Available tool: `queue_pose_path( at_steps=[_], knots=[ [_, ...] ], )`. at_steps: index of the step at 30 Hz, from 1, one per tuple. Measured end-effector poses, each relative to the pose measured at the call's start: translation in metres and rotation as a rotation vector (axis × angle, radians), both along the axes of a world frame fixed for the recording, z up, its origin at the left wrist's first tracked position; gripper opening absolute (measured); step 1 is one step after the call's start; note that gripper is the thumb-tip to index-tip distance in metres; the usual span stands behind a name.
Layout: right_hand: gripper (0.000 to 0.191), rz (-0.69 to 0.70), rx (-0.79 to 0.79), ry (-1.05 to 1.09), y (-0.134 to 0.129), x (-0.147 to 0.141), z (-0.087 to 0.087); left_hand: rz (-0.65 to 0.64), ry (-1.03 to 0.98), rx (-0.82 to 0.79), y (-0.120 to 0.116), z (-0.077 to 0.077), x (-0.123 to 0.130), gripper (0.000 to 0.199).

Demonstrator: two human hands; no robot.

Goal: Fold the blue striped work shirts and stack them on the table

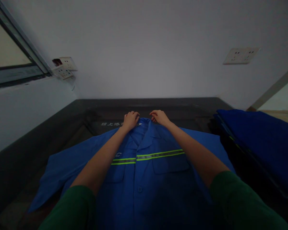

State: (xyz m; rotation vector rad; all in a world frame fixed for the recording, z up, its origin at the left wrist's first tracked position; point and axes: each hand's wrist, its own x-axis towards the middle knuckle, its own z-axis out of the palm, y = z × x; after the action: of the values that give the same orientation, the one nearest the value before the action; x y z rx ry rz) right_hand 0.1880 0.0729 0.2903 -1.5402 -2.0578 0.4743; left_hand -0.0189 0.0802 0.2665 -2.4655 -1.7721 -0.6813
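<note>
A blue work shirt (pixel 144 179) with yellow-green and grey reflective bands lies front side up on a dark surface, its sleeves spread to both sides. At the left side of its collar is my left hand (pixel 131 119), fingers curled down on the cloth edge. My right hand (pixel 159 117) is at the collar's right side, with thumb and fingers bent together; whether cloth is between them is too small to tell. The collar (pixel 146 122) lies between the two hands.
Folded blue garments (pixel 259 140) are stacked at the right. The dark surface (pixel 62 124) meets a pale wall behind. Wall sockets (pixel 241 55) are at the right, and more sockets (pixel 68 63) hang beside a window frame at the left.
</note>
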Motion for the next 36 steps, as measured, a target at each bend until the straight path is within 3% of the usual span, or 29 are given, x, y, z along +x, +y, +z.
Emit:
queue_pose_path(
  at_steps=[3,7,13,20,23,27,32,36],
  knots=[
    [0.023,-0.013,-0.012,0.023,-0.003,0.005,0.004,-0.099,-0.008,0.052,-0.003,0.004,0.020,0.029],
    [0.010,-0.038,-0.037,0.017,-0.012,-0.001,-0.003,-0.288,0.061,-0.028,0.002,0.001,0.035,0.033],
    [0.020,-0.058,-0.018,0.023,-0.031,-0.011,-0.032,-0.263,-0.099,-0.083,0.017,-0.011,0.035,0.016],
    [0.015,-0.038,0.076,0.092,-0.045,-0.012,-0.054,-0.391,-0.204,-0.059,0.026,-0.026,0.032,0.023],
    [0.011,-0.070,0.129,0.136,-0.047,-0.010,-0.051,-0.376,-0.237,-0.002,0.025,-0.031,0.031,0.027],
    [0.008,-0.127,0.195,0.063,-0.049,-0.019,-0.035,-0.369,-0.299,0.035,0.024,-0.032,0.032,0.029],
    [0.038,-0.200,0.091,-0.200,-0.051,-0.052,-0.018,-0.317,-0.355,-0.081,0.028,-0.028,0.033,0.018],
    [0.037,-0.277,0.001,-0.247,-0.052,-0.064,-0.019,-0.297,-0.371,-0.204,0.034,-0.029,0.033,0.023]
  ],
)
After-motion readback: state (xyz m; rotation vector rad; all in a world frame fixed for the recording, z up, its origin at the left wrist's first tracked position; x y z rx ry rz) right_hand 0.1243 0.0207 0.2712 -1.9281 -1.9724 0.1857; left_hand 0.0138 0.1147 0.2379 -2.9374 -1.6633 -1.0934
